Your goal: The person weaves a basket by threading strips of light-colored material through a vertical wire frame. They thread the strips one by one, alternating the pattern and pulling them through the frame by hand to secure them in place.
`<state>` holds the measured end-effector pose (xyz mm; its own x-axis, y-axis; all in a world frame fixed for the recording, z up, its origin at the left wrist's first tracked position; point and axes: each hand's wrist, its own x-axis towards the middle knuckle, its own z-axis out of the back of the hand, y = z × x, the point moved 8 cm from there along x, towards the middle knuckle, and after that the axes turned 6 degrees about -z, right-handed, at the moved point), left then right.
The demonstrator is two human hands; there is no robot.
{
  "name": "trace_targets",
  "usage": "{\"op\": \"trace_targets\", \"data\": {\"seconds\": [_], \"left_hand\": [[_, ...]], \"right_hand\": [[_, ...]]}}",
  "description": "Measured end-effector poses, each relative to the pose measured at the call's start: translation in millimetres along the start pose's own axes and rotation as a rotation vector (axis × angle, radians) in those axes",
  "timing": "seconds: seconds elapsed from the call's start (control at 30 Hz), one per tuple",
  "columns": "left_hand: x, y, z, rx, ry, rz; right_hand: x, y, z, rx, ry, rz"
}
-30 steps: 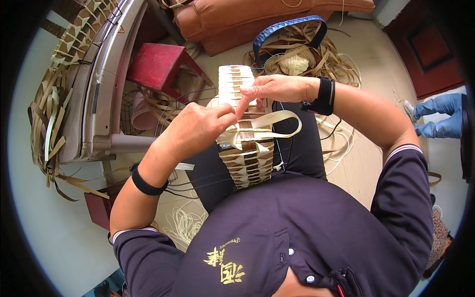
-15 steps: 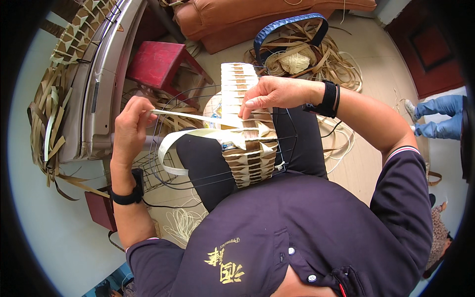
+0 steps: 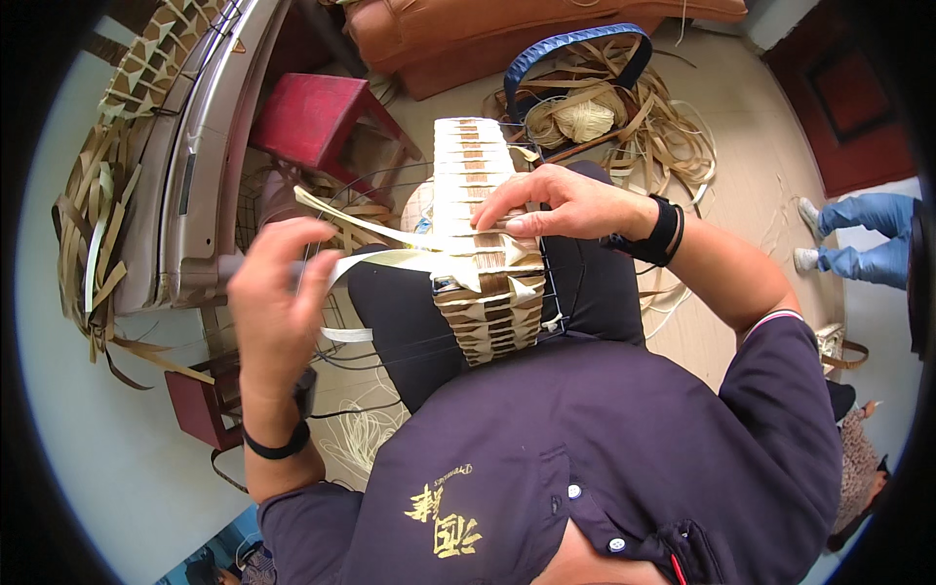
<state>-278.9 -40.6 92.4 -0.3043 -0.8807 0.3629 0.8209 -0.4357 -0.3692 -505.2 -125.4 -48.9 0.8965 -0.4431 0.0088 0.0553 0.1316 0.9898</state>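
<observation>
Across my lap lies a woven band point(image 3: 473, 180) of white and brown strips, worked onto a dark wire frame point(image 3: 554, 278). My right hand point(image 3: 575, 203) lies on its right part, thumb and fingertips pressed down on the weave. Two loose white ends leave the band's left side: a narrow strip point(image 3: 356, 224) whose tip sticks up free, and a wider ribbon point(image 3: 395, 258) that loops down. Close to the wider ribbon is my left hand point(image 3: 278, 292), smeared by motion, its thumb and fingers apart; I see nothing held in it.
A red stool point(image 3: 312, 122) stands beyond my left hand. Farther off are a blue-handled basket point(image 3: 575, 44), balls of cord point(image 3: 585, 117), brown strips point(image 3: 663, 136) and an orange-brown sofa point(image 3: 439, 39). Loose cord point(image 3: 361, 444) lies on the floor at left. Someone's jeans point(image 3: 868, 234) show at right.
My left hand has let go of the narrow strip and moved down toward the wider ribbon. The strip's end now points up freely. My right hand stays on the weave, shifted slightly.
</observation>
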Motion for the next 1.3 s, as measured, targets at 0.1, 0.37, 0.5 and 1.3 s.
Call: {"op": "trace_targets", "data": {"seconds": [0.1,0.37,0.5,1.3], "left_hand": [[3,5,-33,-0.040,0.176,0.142],[10,-1,-79,0.186,0.343,-0.065],[15,-31,-96,0.261,0.293,-0.102],[5,-75,-90,0.061,0.382,-0.498]], "right_hand": [[-3,-10,-2,0.245,-0.020,-0.019],[-8,0,0,0.246,-0.073,0.118],[-12,10,0,0.150,-0.085,0.244],[-47,52,17,-0.406,-0.198,0.443]]}}
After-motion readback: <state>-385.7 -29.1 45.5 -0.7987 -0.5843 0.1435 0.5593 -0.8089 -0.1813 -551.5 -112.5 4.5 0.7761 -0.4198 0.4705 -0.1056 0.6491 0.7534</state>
